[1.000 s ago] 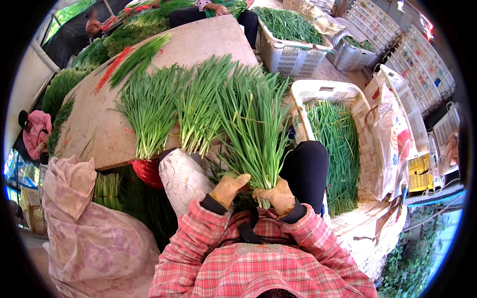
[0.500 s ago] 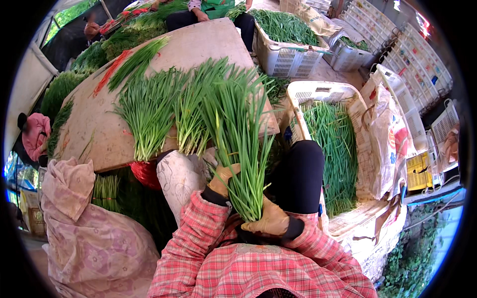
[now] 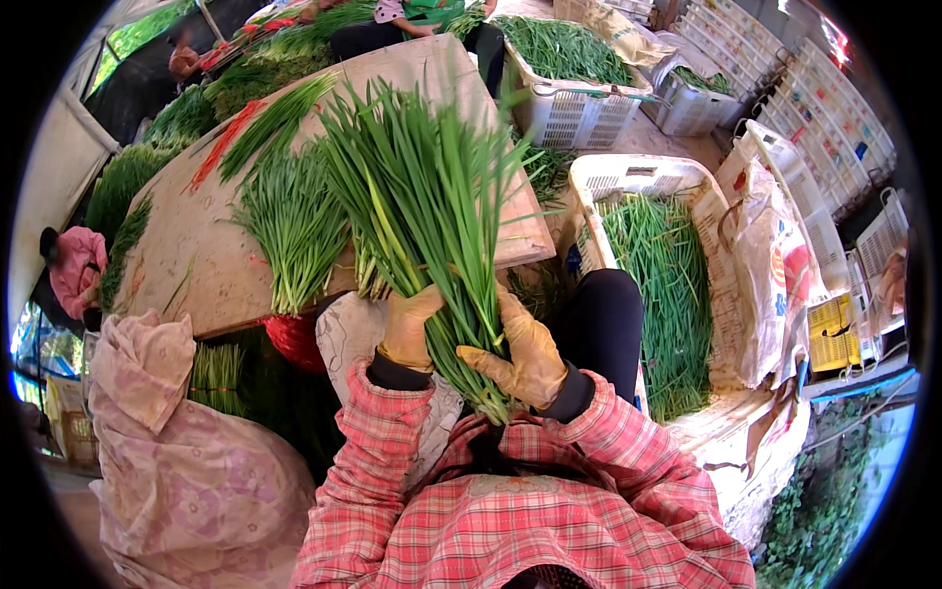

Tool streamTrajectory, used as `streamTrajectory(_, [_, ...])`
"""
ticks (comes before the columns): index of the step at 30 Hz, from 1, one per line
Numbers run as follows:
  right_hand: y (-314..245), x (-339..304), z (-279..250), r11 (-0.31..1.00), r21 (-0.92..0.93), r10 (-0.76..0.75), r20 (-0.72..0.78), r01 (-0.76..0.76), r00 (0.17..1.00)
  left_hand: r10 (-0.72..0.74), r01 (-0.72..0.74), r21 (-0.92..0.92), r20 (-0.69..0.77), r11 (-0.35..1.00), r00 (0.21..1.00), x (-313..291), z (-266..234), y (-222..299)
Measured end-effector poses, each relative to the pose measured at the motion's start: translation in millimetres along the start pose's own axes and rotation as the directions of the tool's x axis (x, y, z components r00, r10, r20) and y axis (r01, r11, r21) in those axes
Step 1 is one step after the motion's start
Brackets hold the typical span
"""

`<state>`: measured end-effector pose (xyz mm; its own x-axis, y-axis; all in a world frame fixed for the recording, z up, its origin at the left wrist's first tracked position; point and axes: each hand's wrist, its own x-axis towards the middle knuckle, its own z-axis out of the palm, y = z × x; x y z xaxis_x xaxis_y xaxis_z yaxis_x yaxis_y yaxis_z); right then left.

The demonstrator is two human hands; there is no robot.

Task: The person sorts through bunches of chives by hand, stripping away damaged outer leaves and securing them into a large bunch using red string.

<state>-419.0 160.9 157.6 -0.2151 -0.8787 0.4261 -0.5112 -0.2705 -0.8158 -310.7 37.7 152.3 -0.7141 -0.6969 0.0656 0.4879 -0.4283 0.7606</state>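
A thick bunch of garlic chives [image 3: 417, 196] stands above my lap, its green leaves fanning out away from me and its pale cut ends pointing down towards me. My left hand [image 3: 411, 330], in a tan glove, is closed round the left side of the stalks. On the other side my right hand [image 3: 528, 358], gloved alike, grips the lower stalks, with the thumb laid across the front. Just beyond, a bunch of chives [image 3: 294, 221] lies on the board [image 3: 211, 260]; another is mostly hidden behind the held leaves.
To my right stands a white plastic crate [image 3: 638, 169] full of long chives. A second filled crate [image 3: 579, 113] is farther off. Red ties [image 3: 224, 145] lie on the board beside a small bunch. A flowered cloth [image 3: 201, 481] drapes at my left. Other people sit around the board.
The held bunch has swung to the left and its leaf tips spread wider. My left hand has shifted left, and my right hand has risen along the stalks, its thumb now in front.
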Motion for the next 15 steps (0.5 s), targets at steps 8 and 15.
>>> streamTrajectory(8, [13.0, 49.9, -38.9, 0.986, 0.163, 0.038, 0.039, -0.044, 0.999, 0.427, -0.53, 0.704, 0.343, 0.472, 0.836, 31.9, 44.7, 34.3])
streamTrajectory(15, [38.7, 124.1, -86.2, 0.963, 0.269, -0.043, 0.043, 0.03, 0.998, 0.352, -0.585, 0.434, 0.505, 0.686, 0.788, 112.2, 42.9, 36.1])
